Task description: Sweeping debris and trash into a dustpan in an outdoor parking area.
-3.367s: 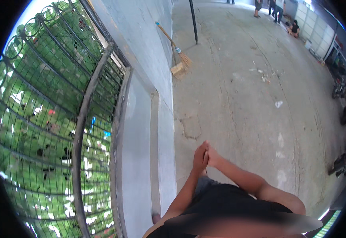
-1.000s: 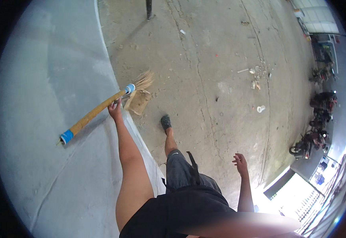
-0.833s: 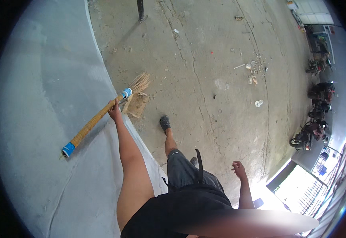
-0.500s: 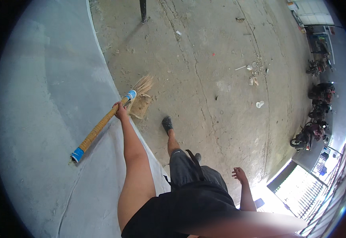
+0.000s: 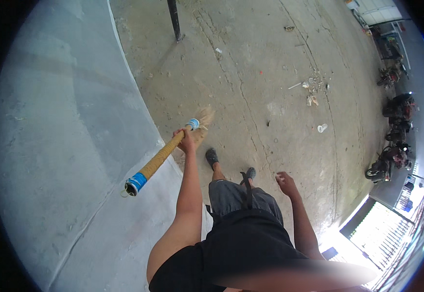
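My left hand (image 5: 187,141) is closed around the wrapped handle of a straw broom (image 5: 161,158), near its bristle end. The handle is tan with blue bands at both ends and slants across, its butt toward the lower left. Pale bristles (image 5: 204,117) fan out beyond the hand, blurred, above the concrete floor. Just behind the hand shows a flat tan piece (image 5: 200,138), partly hidden; whether my fingers also grip it I cannot tell. My right hand (image 5: 286,184) hangs out over the floor to the right, loosely curled with fingers apart, holding nothing.
A grey wall (image 5: 71,112) runs along the left. The cracked floor (image 5: 251,97) carries a litter pile (image 5: 312,87) and a clear plastic cup (image 5: 322,128). A dark post (image 5: 174,22) stands at the far end. Several motorcycles (image 5: 387,163) are parked at right, near a gate (image 5: 379,233).
My left hand has moved right with the broom, away from the wall, and the tan piece has shifted along with it. My right hand has swung forward. My right foot has come forward.
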A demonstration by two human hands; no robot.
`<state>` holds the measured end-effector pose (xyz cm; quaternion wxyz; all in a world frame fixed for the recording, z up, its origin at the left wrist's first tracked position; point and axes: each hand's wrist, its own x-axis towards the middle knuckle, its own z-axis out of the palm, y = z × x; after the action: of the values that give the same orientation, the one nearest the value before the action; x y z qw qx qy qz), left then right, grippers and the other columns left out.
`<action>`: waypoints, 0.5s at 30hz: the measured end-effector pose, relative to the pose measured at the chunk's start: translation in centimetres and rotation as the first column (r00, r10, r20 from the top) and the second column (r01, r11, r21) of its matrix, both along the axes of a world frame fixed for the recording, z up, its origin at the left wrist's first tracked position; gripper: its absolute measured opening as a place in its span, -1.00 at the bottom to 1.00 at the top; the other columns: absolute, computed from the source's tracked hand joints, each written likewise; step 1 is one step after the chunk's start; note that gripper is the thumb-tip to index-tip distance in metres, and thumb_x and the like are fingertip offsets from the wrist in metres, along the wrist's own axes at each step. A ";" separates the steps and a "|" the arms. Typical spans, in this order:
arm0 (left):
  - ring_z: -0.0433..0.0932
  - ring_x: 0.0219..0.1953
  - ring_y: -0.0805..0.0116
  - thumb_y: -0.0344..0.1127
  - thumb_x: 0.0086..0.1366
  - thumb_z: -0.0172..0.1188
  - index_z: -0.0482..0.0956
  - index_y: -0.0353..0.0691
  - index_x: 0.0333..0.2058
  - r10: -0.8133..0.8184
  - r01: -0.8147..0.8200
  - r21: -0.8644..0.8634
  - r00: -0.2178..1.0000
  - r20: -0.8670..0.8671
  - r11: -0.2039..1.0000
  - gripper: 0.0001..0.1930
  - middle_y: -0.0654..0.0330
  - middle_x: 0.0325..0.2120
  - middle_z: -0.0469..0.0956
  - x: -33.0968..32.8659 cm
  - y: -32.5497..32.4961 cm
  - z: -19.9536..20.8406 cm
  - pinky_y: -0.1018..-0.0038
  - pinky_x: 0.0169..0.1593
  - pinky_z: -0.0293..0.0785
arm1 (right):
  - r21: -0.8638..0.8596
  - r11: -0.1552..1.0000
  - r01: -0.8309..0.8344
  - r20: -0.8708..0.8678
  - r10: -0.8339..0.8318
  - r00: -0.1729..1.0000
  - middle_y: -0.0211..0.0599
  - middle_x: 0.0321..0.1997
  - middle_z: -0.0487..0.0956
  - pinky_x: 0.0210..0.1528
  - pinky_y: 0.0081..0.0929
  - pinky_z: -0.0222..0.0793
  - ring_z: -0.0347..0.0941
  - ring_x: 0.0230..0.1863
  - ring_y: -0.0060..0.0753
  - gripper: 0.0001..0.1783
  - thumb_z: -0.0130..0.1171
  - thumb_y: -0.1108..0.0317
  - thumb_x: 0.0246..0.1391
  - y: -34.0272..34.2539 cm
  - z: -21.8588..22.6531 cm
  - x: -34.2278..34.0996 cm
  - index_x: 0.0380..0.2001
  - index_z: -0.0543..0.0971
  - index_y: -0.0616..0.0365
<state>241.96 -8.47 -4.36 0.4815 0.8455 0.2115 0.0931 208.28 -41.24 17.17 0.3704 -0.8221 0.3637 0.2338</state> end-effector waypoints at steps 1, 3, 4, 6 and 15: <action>0.51 -0.24 0.16 -0.33 0.16 0.24 0.46 -0.21 -0.37 0.056 -0.051 -0.181 0.998 0.018 0.982 -0.85 0.13 -0.34 0.55 -0.5 -0.6 0.6 0.25 -0.08 0.41 | 0.013 1.000 -0.006 0.059 0.005 0.998 -0.12 -0.20 0.60 -0.12 -0.34 0.48 0.58 -0.20 -0.20 -0.53 0.17 0.13 0.18 1.6 1.0 3.0 0.03 0.44 0.22; 0.52 -0.26 0.15 -0.33 0.17 0.25 0.46 -0.21 -0.37 0.083 -0.064 -0.356 0.996 0.040 0.932 -0.85 0.12 -0.35 0.55 -1.6 -3.3 2.1 0.24 -0.09 0.43 | 0.074 0.997 -0.026 0.275 0.004 0.961 -0.09 -0.03 0.54 -0.04 -0.31 0.45 0.51 -0.03 -0.17 -0.47 0.25 0.16 0.12 3.9 3.0 8.0 0.09 0.40 0.18; 0.52 -0.27 0.15 -0.33 0.17 0.26 0.46 -0.23 -0.34 0.101 -0.102 -0.311 0.995 -0.020 0.945 -0.83 0.10 -0.34 0.55 -2.4 -4.6 3.0 0.25 -0.10 0.44 | 0.063 0.994 -0.086 0.385 0.055 0.921 -0.08 0.06 0.48 -0.01 -0.31 0.44 0.48 0.03 -0.16 -0.41 0.28 0.18 0.09 5.4 4.9 11.0 0.13 0.36 0.16; 0.53 -0.27 0.15 -0.33 0.17 0.27 0.46 -0.24 -0.31 0.079 -0.094 -0.261 0.995 -0.068 0.961 -0.81 0.09 -0.34 0.55 -4.7 -8.8 5.2 0.26 -0.10 0.46 | 0.124 0.981 -0.152 0.495 0.072 0.866 -0.06 0.25 0.32 0.14 -0.25 0.36 0.35 0.21 -0.06 -0.21 0.39 0.16 -0.03 7.8 10.8 16.6 0.22 0.27 0.13; 0.49 -0.21 0.31 -0.32 0.13 0.29 0.46 -0.12 -0.21 -0.032 -0.080 -0.492 0.976 -0.216 0.867 -0.74 0.22 -0.18 0.52 -15.1 -23.0 9.5 0.31 -0.27 0.49 | -0.202 0.630 -0.750 0.801 0.546 0.243 -0.15 -0.05 0.55 0.11 0.15 0.24 0.47 0.05 -0.05 -0.10 0.41 -0.18 -0.28 11.8 16.6 20.6 0.15 0.37 -0.06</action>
<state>226.90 -31.47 5.15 0.6557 0.6952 0.2901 -0.0515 228.87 -29.46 33.74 0.4491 -0.8573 -0.2517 0.0040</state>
